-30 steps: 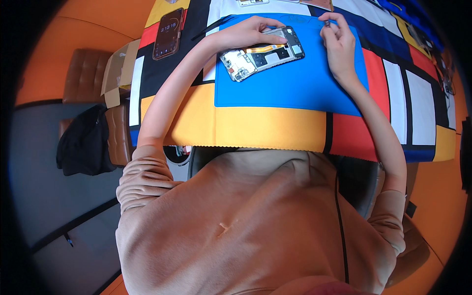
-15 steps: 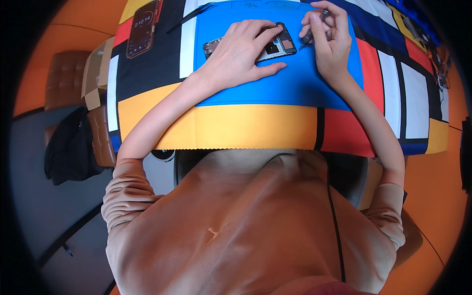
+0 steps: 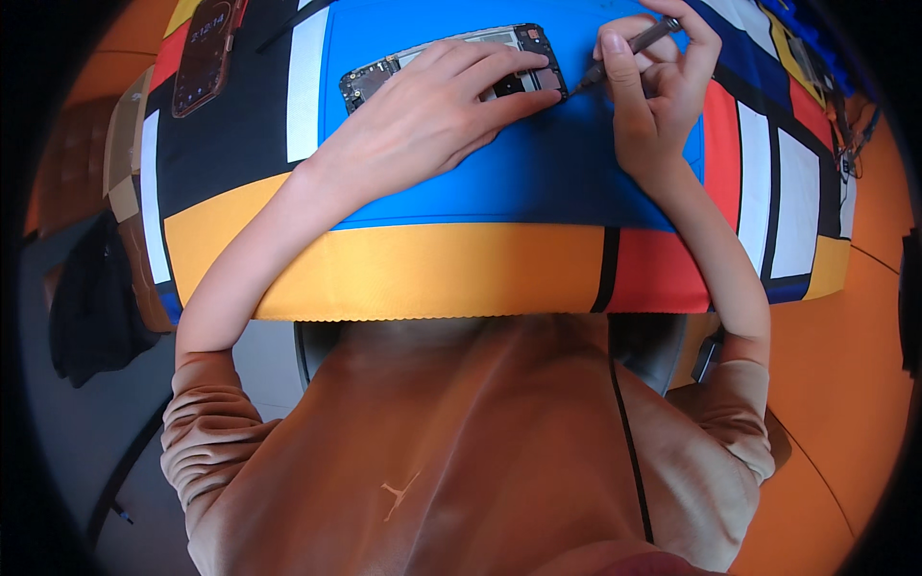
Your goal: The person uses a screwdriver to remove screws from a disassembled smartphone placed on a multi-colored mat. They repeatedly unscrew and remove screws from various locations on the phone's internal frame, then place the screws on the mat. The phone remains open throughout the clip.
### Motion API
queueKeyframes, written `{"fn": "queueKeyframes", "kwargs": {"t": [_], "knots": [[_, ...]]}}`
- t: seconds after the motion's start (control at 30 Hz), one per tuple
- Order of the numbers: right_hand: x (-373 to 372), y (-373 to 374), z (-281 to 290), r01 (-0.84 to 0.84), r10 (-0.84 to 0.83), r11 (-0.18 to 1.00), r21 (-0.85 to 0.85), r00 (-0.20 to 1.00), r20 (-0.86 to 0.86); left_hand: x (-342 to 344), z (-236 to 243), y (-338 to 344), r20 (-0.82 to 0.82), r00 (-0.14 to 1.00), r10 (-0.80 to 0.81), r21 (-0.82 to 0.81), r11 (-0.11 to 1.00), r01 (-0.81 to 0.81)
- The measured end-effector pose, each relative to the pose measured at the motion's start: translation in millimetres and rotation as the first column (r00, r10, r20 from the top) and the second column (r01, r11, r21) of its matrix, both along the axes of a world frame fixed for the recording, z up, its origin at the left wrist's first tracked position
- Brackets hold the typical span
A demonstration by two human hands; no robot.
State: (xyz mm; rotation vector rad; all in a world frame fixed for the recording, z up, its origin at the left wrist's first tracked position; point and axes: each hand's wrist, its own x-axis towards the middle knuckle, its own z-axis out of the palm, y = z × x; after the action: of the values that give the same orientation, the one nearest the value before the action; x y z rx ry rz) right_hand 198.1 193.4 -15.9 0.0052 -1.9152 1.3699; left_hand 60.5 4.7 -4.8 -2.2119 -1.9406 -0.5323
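Note:
On a blue mat (image 3: 538, 182) lies an opened smartphone (image 3: 519, 84), its inner boards and frame bare. My left hand (image 3: 437, 106) rests across it with fingers stretched out, two fingertips touching the phone's right end. The palm hides much of its middle, and the thumb is mostly tucked out of sight. At the right, my right hand (image 3: 663, 106) is closed round a slim dark screwdriver (image 3: 656, 35). The tool slants down to the left, its tip close to the phone's right corner; whether it touches I cannot tell.
A second phone (image 3: 204, 58) with its screen lit lies at the far left on the colour-block tablecloth (image 3: 461, 269). A cardboard box (image 3: 125, 154) stands beyond the table's left edge. Cables (image 3: 850, 144) lie at the far right.
My view has shifted, so the table sits differently in the picture. My left thumb has drawn in under the hand, and a finger has come onto the phone's right end. The screwdriver leans over more.

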Motion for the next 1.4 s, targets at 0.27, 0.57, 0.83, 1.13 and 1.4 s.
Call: {"fn": "queueKeyframes", "kwargs": {"t": [0.27,0.57,0.83,1.13,1.4], "knots": [[-1.4,1.6,-2.5,0.028,-0.027,0.998,0.061,0.999,-0.020,0.5,1.8,-1.2,0.013,1.000,0.009,-0.018,1.000,-0.008],[-1.7,-0.6,-0.7,0.033,-0.031,0.997,0.066,0.999,-0.037,2.0,1.3,-1.3,0.038,0.999,0.020,-0.020,1.000,-0.020],[-1.4,-1.7,-0.3,0.035,-0.033,0.997,0.068,0.999,-0.035,-2.0,8.7,-1.7,0.061,0.997,-0.043,-0.024,0.999,0.044],[-2.7,1.2,-2.0,0.015,-0.009,0.995,0.100,0.998,-0.055,-1.3,12.8,-1.0,0.179,0.982,-0.060,-0.058,0.996,0.072],[-2.7,2.1,-5.0,0.031,-0.025,0.994,0.108,0.998,-0.056,1.2,16.8,-2.8,0.094,0.995,-0.043,-0.078,0.996,0.051]]}}
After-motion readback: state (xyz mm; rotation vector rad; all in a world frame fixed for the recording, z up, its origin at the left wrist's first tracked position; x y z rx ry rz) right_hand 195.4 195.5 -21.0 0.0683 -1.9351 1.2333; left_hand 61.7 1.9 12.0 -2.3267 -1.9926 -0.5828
